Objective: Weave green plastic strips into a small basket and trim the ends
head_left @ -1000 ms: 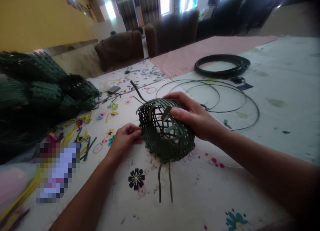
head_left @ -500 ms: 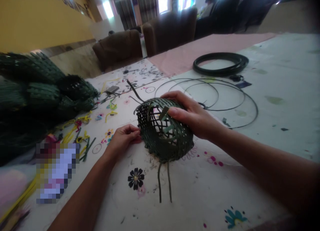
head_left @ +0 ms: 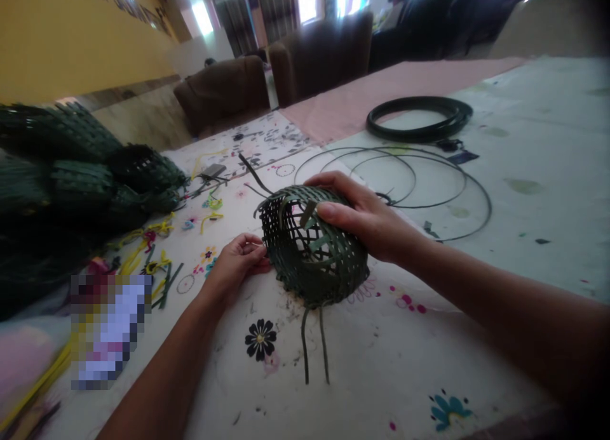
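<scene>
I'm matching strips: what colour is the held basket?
The basket is dark green, best seen in the head view.

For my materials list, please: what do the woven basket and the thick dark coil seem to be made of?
Woven basket: probably dark green plastic, slightly glossy; its even weave and smooth loose ends suggest this. Thick dark coil: plastic or rubber, perhaps; it looks smooth with a faint sheen, but dim light leaves it open.

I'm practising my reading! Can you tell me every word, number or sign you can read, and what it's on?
No text can be read anywhere.
Small dark piece near the thick dark coil: too small and dark to read.
Pale thing at left: pixelated, so any writing is hidden.
Woven basket: no writing shows.
</scene>
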{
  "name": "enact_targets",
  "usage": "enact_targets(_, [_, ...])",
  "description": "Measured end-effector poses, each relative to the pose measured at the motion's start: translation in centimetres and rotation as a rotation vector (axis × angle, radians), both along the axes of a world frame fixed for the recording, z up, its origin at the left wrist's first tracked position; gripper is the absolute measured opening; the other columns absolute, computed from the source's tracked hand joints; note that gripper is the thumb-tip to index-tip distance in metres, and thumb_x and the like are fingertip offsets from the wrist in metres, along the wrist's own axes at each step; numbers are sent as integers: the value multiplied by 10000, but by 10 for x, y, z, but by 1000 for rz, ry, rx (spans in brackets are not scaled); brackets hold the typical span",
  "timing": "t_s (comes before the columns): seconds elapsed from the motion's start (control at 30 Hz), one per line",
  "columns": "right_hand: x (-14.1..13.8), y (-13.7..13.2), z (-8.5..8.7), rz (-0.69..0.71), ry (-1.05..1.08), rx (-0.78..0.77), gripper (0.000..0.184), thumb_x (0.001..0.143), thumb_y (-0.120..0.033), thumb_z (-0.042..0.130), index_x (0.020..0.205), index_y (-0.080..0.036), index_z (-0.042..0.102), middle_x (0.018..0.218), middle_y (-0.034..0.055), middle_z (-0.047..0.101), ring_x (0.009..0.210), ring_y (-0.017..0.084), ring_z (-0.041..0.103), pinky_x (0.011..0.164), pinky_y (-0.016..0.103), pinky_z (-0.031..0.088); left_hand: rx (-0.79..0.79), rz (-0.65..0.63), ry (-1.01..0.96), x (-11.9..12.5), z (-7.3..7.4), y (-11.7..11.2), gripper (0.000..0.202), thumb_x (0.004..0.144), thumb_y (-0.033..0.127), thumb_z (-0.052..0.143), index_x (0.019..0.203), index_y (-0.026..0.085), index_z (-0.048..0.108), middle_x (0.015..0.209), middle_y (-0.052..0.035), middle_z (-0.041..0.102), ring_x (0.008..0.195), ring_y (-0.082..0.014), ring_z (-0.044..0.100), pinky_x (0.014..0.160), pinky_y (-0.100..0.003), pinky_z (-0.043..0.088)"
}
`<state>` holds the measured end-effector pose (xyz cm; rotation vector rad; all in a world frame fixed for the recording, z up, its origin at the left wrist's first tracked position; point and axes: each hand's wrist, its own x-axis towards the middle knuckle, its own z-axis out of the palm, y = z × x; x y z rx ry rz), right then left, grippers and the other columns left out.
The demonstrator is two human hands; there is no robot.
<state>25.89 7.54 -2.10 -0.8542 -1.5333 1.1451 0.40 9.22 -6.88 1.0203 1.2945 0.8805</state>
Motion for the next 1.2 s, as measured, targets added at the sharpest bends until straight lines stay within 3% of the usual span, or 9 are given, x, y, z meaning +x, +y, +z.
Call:
enact_targets(0.1, [0, 0, 0, 14, 12, -9, 435, 820, -495, 683, 1152, -234, 579, 1142, 60, 640, 984, 226, 630, 834, 401, 541, -52, -29, 3, -1, 1, 1, 459, 626, 276, 870, 1001, 132, 648, 846, -51, 720, 705, -143, 688, 651, -245, 573])
enact_targets(0.27, [0, 1, -1, 25, 24, -10, 433, 819, -489, 689, 1158, -241, 579, 1151, 60, 636, 978, 225, 629, 829, 397, 537, -93, -39, 15, -3, -1, 2, 372, 635, 278, 867, 929, 101, 723, 855, -80, 730, 707, -132, 677, 678, -236, 565])
enact_targets(0.57, [1, 4, -5, -16, 18, 6, 414, 836, -486, 688, 1168, -254, 600, 1131, 48, 648, 969, 208, 620, 860, 391, 515, -148, -98, 17, -6, 0, 13, 346, 613, 238, 876, 882, 98, 709, 834, -67, 712, 696, -130, 676, 674, -236, 576])
enact_targets(0.87, [5, 6, -6, -32, -15, 0, 421, 841, -500, 661, 1195, -279, 603, 1141, 58, 655, 957, 229, 633, 786, 387, 547, -162, -166, -48, -12, -1, 17, 374, 606, 270, 889, 877, 98, 697, 856, -71, 717, 688, -131, 687, 703, -247, 596])
enact_targets(1.07, [6, 6, -6, -29, -30, 2, 431, 846, -497, 650, 1205, -266, 598, 1144, 67, 649, 963, 235, 630, 755, 376, 548, -158, -172, -62, -13, -1, 18, 445, 617, 248, 892, 973, 115, 661, 878, -65, 723, 715, -142, 702, 729, -263, 598])
enact_targets(1.2, [5, 7, -6, -30, -20, 7, 423, 849, -490, 647, 1197, -255, 596, 1130, 60, 655, 974, 225, 624, 788, 369, 537, -188, -155, -27, -14, 1, 19, 452, 556, 251, 924, 881, 84, 659, 832, -76, 725, 681, -129, 692, 696, -224, 587])
